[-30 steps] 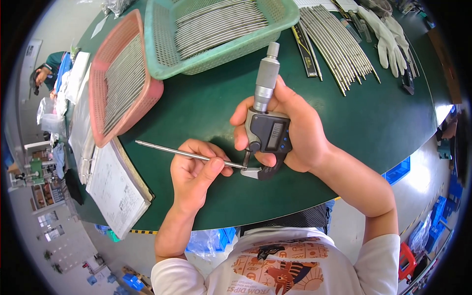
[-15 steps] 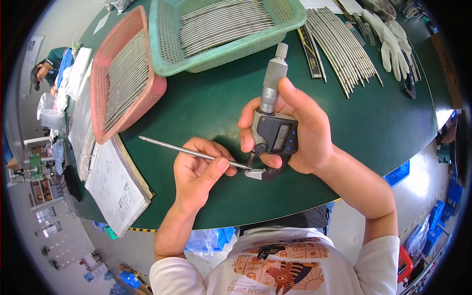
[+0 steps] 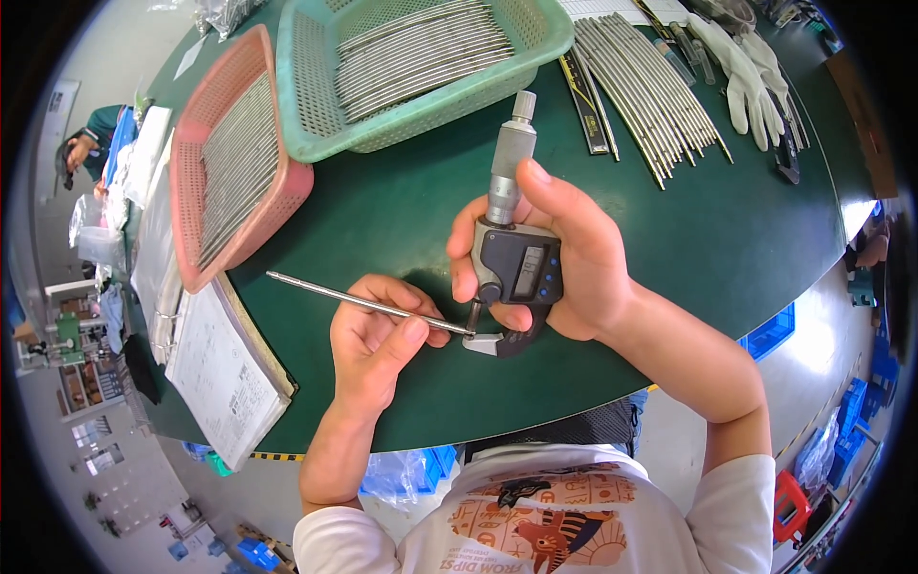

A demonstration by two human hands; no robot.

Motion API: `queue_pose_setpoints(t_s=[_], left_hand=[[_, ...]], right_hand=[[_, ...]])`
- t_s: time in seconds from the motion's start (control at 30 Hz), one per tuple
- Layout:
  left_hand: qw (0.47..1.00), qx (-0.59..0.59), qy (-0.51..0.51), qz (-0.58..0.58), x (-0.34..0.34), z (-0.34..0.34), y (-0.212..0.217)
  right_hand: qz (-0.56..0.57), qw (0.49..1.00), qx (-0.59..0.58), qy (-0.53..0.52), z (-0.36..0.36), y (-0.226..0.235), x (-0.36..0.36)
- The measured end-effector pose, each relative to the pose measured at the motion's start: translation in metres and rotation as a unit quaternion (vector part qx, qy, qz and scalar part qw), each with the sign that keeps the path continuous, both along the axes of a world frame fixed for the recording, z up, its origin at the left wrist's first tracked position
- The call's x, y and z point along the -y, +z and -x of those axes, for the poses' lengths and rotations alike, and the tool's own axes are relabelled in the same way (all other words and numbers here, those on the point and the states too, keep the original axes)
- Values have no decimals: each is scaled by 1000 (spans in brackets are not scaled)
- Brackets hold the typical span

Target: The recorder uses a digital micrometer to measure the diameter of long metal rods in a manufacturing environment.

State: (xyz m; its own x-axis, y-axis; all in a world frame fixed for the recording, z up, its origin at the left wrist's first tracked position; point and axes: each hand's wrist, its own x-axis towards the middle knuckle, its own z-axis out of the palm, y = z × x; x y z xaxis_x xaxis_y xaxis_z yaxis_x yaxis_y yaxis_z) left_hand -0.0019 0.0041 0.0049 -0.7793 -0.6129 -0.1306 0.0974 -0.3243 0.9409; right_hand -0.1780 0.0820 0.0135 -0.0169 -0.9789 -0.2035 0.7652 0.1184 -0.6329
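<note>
My left hand (image 3: 375,344) is closed round a slim metal rod (image 3: 330,293), pinching it between thumb and fingers. The rod slants from upper left down to the right, and its right end sits at the jaws of a digital micrometer (image 3: 516,260). My right hand (image 3: 574,244) wraps the micrometer's body, with the thumb up beside its barrel and fingertips showing at its left side. The tool stands with its thimble pointing away from me and its grey-tipped frame toward me. Whether both measuring faces touch the rod is too small to tell.
Beyond my hands, a green basket (image 3: 402,138) and a pink basket (image 3: 296,196) hold many similar rods. More rods (image 3: 660,105) lie in a row at the right, near white gloves (image 3: 741,86). An open binder of papers (image 3: 225,368) lies left. Another person's hand (image 3: 81,151) shows far left.
The micrometer, the rod and both hands have shifted slightly left in the picture, as has most of the table. The rod's end stays at the micrometer's jaws, and both grips look the same.
</note>
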Motion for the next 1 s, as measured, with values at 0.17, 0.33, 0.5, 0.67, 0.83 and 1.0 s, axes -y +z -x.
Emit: queue_pose_setpoints(t_s=[0.17, 0.33, 0.5, 0.67, 0.83, 1.0], left_hand=[[1000, -9, -11, 3, 2, 0, 0], [1000, -19, -13, -7, 2, 0, 0], [1000, -22, -17, -7, 2, 0, 0], [1000, -19, -21, -6, 2, 0, 0], [999, -23, -28, -3, 2, 1, -1], [999, -23, -21, -5, 1, 1, 0]], right_hand=[[2, 1000, 10, -6, -1, -1, 0], [-14, 999, 34, -5, 0, 2, -1], [-25, 998, 54, -3, 1, 0, 0], [-24, 998, 60, 2, 1, -1, 0], [-20, 999, 45, 0, 0, -2, 0], [-19, 1000, 22, -6, 0, 0, 0]])
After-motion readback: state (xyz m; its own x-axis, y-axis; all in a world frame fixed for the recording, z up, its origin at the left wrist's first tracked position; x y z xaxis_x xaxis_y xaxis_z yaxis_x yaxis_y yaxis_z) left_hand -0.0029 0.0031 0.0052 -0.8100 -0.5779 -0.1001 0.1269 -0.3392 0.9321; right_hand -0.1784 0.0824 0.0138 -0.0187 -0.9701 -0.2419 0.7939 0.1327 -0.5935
